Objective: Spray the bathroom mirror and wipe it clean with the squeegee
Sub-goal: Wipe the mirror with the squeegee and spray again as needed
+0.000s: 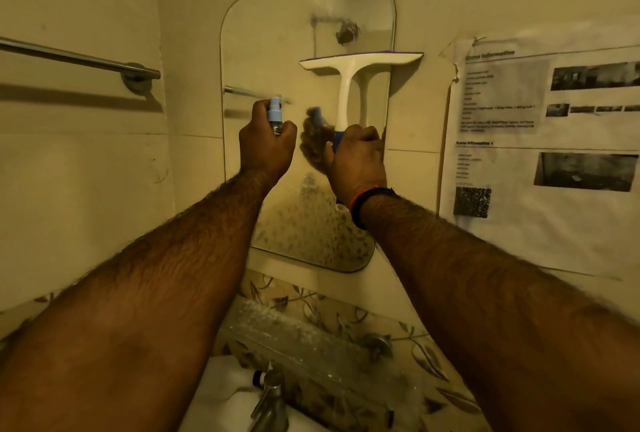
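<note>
A rounded wall mirror (270,51) hangs above the sink, its lower part speckled with spray droplets. My left hand (266,144) is closed around a small spray bottle (274,113) with a pale blue nozzle, held upright close to the glass at mid-height. My right hand (356,158) grips the blue end of a white squeegee (349,85). Its wide blade lies flat against the mirror's right side, above my hand, and reaches past the mirror's right edge. Both hands are reflected in the glass.
A chrome towel bar (79,59) runs along the left wall. Printed paper sheets (540,141) are taped to the wall right of the mirror. Below are a dusty ledge (294,334), a tap (270,400) and the white sink (221,404).
</note>
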